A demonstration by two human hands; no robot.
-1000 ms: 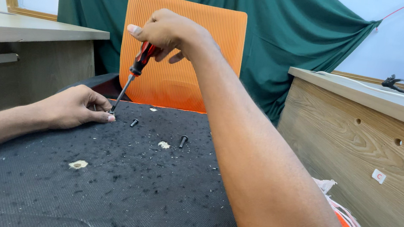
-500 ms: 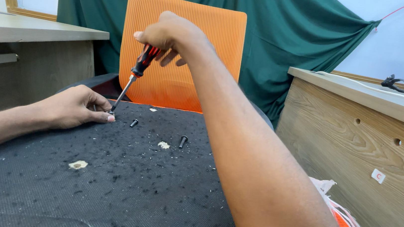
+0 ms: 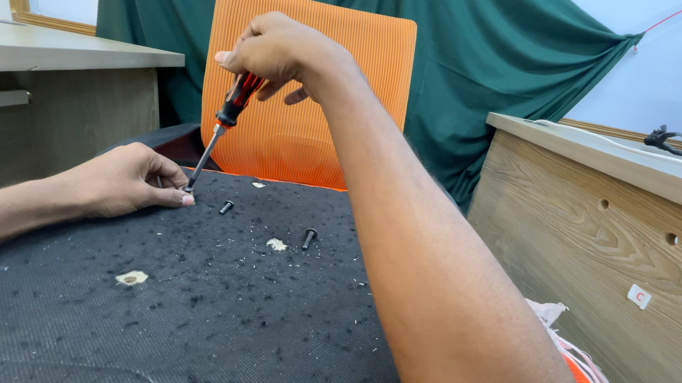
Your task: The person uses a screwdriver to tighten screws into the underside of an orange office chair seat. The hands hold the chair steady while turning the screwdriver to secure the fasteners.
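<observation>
My right hand (image 3: 276, 48) grips the red and black handle of a screwdriver (image 3: 223, 123) that stands tilted, its tip down on the black fabric surface (image 3: 201, 320). My left hand (image 3: 122, 181) rests on that surface with its fingertips pinched right at the tip of the blade, apparently steadying a small screw that I cannot see clearly. Two loose black screws lie just to the right, one (image 3: 226, 206) near the tip and one (image 3: 309, 238) farther right.
An orange ribbed chair back (image 3: 326, 89) stands behind the black surface, in front of a green curtain (image 3: 490, 55). Wooden desks flank it on the left (image 3: 57, 77) and right (image 3: 631, 247). Pale scraps (image 3: 132, 278) and crumbs dot the fabric.
My right hand has turned a little on the screwdriver handle, fingers shifting round it. The blade tip and my left hand stay in the same place.
</observation>
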